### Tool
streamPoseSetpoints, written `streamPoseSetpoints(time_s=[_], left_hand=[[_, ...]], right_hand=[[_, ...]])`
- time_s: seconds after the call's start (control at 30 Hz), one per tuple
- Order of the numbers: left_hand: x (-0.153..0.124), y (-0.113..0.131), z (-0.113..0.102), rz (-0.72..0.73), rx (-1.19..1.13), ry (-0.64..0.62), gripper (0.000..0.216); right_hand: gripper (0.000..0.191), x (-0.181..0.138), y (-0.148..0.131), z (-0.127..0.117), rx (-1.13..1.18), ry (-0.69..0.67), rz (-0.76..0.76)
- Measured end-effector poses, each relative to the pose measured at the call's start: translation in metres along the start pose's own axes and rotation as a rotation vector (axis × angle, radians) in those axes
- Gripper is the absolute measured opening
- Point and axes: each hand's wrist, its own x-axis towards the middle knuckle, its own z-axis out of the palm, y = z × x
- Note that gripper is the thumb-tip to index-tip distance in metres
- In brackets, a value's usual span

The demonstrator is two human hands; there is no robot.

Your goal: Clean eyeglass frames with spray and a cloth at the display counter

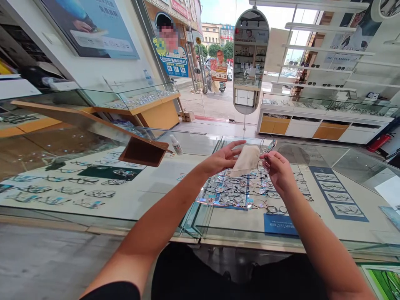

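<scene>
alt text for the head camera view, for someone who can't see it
A person's left hand holds a beige cloth beside a pair of glasses in the right hand. Below are a glass display counter and many eyeglass frames; a tall rounded mirror stands beyond.

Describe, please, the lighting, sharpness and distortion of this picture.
Head view: sky nearly white, overexposed; head view: cloth pale with little surface detail, the glasses in the right hand not crisp; head view: wall poster tilted, suggesting wide-angle distortion or camera tilt; head view: pixelated patch above the blue sign's lettering.
</scene>
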Motion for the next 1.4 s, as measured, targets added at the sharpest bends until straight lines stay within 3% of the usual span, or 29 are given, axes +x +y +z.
streamPoseSetpoints(time_s=[0.37,0.53,0.87,1.07,1.4], left_hand=[[0.003,-0.015,0.031,0.056,0.043,-0.04,0.099],[0.002,-0.018,0.049,0.093,0.068,0.068,0.086],[-0.005,-0.022,0.079,0.071,0.026,0.348,0.081],[-0.005,-0.021,0.085,0.018,0.039,0.305,0.076],[-0.009,-0.025,0.088,0.052,0.071,0.208,0.066]], right_hand=[[0.048,-0.003,0.007,0.002,-0.054,-0.01,-0.008],[0.049,-0.007,0.015,0.007,-0.058,-0.019,0.01],[0.049,-0.015,0.011,0.017,0.031,0.015,0.027],[0.054,-0.016,0.012,0.018,0.095,0.051,0.087],[0.055,-0.011,0.018,0.013,0.125,0.032,0.146]])
